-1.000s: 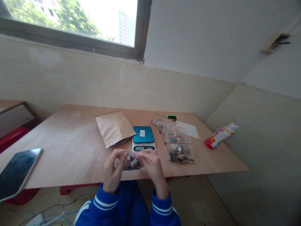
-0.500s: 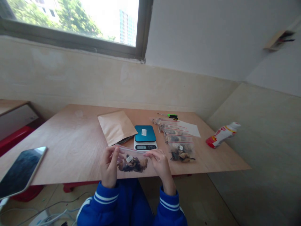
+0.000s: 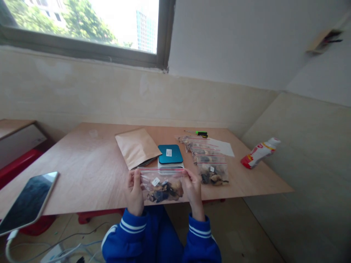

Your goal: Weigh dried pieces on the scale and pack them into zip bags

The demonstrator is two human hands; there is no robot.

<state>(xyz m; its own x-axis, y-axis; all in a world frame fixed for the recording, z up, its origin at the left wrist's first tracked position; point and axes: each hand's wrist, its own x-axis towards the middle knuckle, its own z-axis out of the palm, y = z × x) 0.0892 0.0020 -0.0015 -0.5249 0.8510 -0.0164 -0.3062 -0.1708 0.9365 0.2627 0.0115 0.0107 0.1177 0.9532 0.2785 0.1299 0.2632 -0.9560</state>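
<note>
While both forearms, in blue sleeves with white stripes, extend over the near edge of the worktop (image 3: 90,179), a clear zip-seal bag (image 3: 166,191) is displayed between the hands, directly in front of a digital scale (image 3: 170,154). The grip of the left hand (image 3: 135,191) pinches the bag's upper left corner; that of the right hand (image 3: 193,188) pinches the upper right – the red seal line runs nearly level between them. Dried brown and blackish pieces lie along the bag's bottom, with a small white label (image 3: 155,181) above them. Whether the bag touches the worktop cannot be told.

Left of the scale, a kraft-paper pouch (image 3: 138,146) meets its blue platform at one corner. To the right, filled zip-seal bags (image 3: 213,173) overlap in a receding row – beside them, a white sheet (image 3: 223,148); beyond, a green-and-black-handled screwdriver (image 3: 201,133). A red-and-white bottle (image 3: 259,154) stands farther right. At far left lies a tablet (image 3: 30,199), a white cable (image 3: 9,239) at its lower edge.
</note>
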